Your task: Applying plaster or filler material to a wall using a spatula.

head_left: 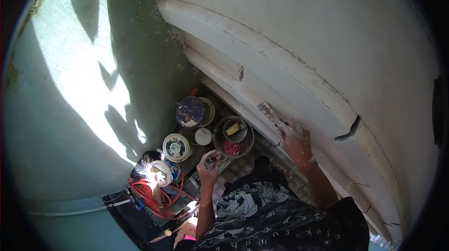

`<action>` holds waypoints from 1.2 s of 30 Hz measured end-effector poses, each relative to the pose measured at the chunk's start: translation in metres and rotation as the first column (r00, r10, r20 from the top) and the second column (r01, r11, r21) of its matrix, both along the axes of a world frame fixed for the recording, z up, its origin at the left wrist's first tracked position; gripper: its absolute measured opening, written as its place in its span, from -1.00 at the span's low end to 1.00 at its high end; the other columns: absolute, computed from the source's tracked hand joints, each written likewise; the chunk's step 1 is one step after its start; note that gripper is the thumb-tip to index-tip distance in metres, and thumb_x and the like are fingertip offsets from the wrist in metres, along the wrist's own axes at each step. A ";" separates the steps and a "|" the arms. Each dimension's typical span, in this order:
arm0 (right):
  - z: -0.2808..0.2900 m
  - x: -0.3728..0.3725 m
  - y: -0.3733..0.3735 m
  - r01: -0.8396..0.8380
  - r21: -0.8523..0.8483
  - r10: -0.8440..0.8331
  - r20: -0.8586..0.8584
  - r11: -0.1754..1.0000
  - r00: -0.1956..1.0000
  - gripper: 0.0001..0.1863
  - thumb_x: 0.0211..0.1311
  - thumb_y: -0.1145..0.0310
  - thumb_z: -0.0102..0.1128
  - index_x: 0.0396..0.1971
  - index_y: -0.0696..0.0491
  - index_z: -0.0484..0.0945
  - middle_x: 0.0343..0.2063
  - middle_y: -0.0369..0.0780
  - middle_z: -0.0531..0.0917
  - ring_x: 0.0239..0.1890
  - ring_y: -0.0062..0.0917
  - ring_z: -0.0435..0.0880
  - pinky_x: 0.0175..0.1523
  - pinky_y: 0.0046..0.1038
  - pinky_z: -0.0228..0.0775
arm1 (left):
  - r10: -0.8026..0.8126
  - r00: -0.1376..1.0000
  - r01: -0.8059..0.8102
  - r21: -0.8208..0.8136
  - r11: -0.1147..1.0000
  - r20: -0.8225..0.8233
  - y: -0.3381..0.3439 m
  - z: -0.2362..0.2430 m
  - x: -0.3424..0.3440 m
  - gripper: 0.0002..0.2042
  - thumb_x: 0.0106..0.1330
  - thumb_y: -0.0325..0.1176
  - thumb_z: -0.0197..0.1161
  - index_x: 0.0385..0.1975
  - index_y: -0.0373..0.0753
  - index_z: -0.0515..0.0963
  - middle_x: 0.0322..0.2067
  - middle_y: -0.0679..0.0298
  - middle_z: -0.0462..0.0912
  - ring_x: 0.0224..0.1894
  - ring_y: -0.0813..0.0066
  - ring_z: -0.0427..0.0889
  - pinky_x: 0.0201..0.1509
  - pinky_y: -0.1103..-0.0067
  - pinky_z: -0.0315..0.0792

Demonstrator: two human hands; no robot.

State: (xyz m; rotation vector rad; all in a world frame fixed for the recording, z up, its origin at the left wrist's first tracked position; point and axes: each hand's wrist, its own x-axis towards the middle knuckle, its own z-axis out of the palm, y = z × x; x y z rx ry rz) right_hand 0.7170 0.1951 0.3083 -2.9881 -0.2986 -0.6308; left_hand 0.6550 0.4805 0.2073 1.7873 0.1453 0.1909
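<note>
My right hand (pixel 297 144), dusted with white, is closed around a putty-smeared scraper (pixel 269 111). Its blade lies at the lower face of the white stepped moulding (pixel 262 64); whether it touches cannot be told. Lower and to the left, my left hand (pixel 207 169) is curled round a small greyish thing, mostly hidden by the fingers. Just beyond that hand stands a dark round basin (pixel 251 144) holding a smaller bowl (pixel 226 134) with a yellow sponge-like block (pixel 233 129) and a crumpled red piece (pixel 232 147).
Against the green wall (pixel 84 148) stand a paint-stained bucket (pixel 190 110), a white lidded tub (pixel 177 147) and a small white lid (pixel 203 136). A red hose (pixel 154 202) lies coiled beside a black bag (pixel 140 167). The moulding has an open crack (pixel 348 129) on the right.
</note>
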 end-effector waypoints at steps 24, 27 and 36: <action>0.009 0.102 0.075 -0.070 0.080 0.089 -0.261 0.994 0.961 -0.75 0.15 0.21 0.09 -0.20 -0.08 0.59 -0.17 -0.13 0.60 -0.18 -0.26 0.58 -0.11 -0.19 0.38 | 0.263 0.963 -0.266 -0.051 0.963 -0.058 0.040 -0.022 -0.073 -0.49 -0.11 -0.85 -0.13 -0.06 -0.44 0.37 -0.17 0.07 0.59 -0.09 0.39 0.57 0.10 0.58 0.35; 0.011 0.092 0.084 -0.101 0.171 0.128 -0.157 0.980 0.979 -0.79 0.16 0.22 0.07 -0.25 -0.06 0.57 -0.28 -0.14 0.57 -0.28 -0.25 0.59 -0.19 -0.19 0.38 | 0.285 0.957 -0.287 -0.023 0.958 -0.060 0.037 -0.023 -0.072 -0.49 -0.12 -0.84 -0.12 -0.06 -0.42 0.37 -0.18 0.08 0.59 -0.09 0.39 0.58 0.08 0.58 0.37; -0.010 0.115 0.106 0.011 0.190 0.032 -0.218 0.982 0.976 -0.73 0.14 0.23 0.12 -0.15 -0.07 0.58 -0.25 -0.13 0.61 -0.22 -0.21 0.59 -0.12 -0.22 0.41 | 0.310 0.949 -0.310 0.001 0.951 -0.057 0.028 -0.018 -0.069 -0.54 -0.11 -0.79 -0.03 -0.11 -0.39 0.44 -0.19 0.09 0.62 -0.08 0.37 0.59 0.08 0.55 0.37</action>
